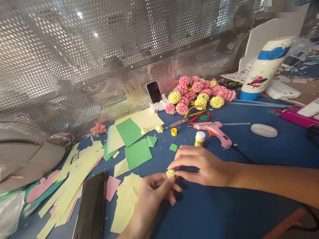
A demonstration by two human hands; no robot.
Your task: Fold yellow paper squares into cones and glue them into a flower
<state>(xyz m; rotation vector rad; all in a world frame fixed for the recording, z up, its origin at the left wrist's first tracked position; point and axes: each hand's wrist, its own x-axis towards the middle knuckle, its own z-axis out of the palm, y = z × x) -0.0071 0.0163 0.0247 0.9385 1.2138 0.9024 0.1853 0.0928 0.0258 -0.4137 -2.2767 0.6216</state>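
Observation:
Between both hands is a small folded piece of yellow paper point(170, 173), low over the blue table. My left hand point(158, 189) pinches it from below and the left, thumb on its near side. My right hand point(196, 164) grips its right edge with thumb and fingertips. Two similar yellow folded paper pieces point(159, 128) sit farther back beside green paper sheets point(138, 153). Just beyond my right hand stand a glue stick point(199, 139) and its yellow cap point(173, 132). Yellow paper squares point(124, 202) lie beside my left wrist.
Pink and yellow paper flowers point(193, 93) are heaped at the back. Scissors point(184, 120) and a pink glue gun point(214, 130) with a cord lie before them. A bottle point(266, 68) stands right. Yellow paper strips point(72, 186), a dark phone point(91, 205) and a bag point(30, 152) occupy the left.

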